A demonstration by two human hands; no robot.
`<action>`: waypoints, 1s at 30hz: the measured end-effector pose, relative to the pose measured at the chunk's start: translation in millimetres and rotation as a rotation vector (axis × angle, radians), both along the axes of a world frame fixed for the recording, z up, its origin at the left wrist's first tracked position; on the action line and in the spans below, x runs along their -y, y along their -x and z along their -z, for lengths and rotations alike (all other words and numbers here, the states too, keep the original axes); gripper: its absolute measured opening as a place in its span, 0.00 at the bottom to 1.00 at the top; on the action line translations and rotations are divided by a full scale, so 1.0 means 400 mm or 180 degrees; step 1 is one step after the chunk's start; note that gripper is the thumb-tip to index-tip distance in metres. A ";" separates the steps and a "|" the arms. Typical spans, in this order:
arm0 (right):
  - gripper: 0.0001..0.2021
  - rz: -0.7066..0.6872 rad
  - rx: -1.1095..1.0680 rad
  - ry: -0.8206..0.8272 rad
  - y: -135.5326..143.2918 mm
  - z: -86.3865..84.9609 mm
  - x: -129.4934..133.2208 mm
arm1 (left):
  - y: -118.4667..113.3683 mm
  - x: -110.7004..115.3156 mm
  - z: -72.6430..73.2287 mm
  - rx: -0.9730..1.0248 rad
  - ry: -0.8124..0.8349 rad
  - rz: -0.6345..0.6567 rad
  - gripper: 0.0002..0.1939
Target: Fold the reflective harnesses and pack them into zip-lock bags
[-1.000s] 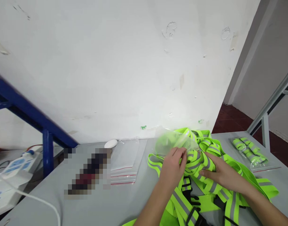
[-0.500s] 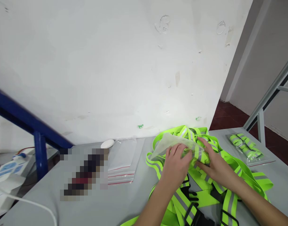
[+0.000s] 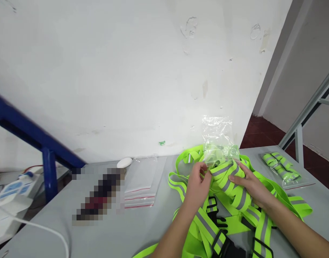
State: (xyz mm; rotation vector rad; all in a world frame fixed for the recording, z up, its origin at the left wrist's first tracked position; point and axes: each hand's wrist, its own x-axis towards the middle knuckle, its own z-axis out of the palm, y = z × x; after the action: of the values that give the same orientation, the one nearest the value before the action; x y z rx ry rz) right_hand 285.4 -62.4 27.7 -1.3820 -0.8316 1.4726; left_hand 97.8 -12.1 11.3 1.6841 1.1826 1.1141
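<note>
My left hand (image 3: 198,182) pinches the lower edge of a clear plastic bag (image 3: 217,132), which stands upright with its far end against the wall. My right hand (image 3: 251,182) grips a folded bundle of neon-green strap (image 3: 230,181) with grey reflective stripes, its thumb on top. The bundle's upper end lies at the mouth of the bag. Beneath both hands spreads a loose heap of the same straps (image 3: 207,229), with black buckles (image 3: 228,249) near the bottom edge.
Flat clear bags with red seal lines (image 3: 139,186) lie left of the heap, beside a white oval object (image 3: 124,162) and a pixelated item. A bag of folded green straps (image 3: 281,166) rests at the right. A blue metal frame (image 3: 48,168) and white device (image 3: 16,193) are at the left.
The clear bag has swung from lying leftward over my left hand to standing up beyond both hands. The strap bundle in my right hand now shows more fully.
</note>
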 end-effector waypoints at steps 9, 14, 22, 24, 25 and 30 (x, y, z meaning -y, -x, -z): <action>0.55 -0.0064 -0.0626 0.0322 -0.013 0.033 -0.009 | -0.014 0.003 -0.001 0.0127 0.0161 0.0060 0.14; 0.51 0.0114 -0.0949 0.0349 0.014 0.028 -0.003 | -0.007 0.003 0.040 -0.0903 -0.1087 -0.0109 0.12; 0.43 0.0200 -0.1259 0.0271 0.039 0.022 0.000 | -0.011 0.014 0.028 -0.1372 -0.1988 -0.0610 0.14; 0.39 0.0118 -0.1291 0.0197 0.033 0.024 -0.004 | -0.010 0.014 0.022 -0.1439 -0.2090 -0.0618 0.13; 0.38 0.0085 -0.1279 0.0178 0.030 0.025 -0.006 | -0.010 0.014 0.021 -0.1482 -0.2135 -0.0626 0.12; 0.31 0.0159 -0.1020 0.0120 0.011 0.041 -0.020 | -0.015 0.019 0.029 -0.1821 -0.2387 -0.0220 0.11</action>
State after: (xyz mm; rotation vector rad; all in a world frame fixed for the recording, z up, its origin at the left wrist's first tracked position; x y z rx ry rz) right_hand 281.2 -54.4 11.2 -1.1442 -0.5646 1.6234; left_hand 103.9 -19.6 -0.4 2.6864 1.2388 1.2491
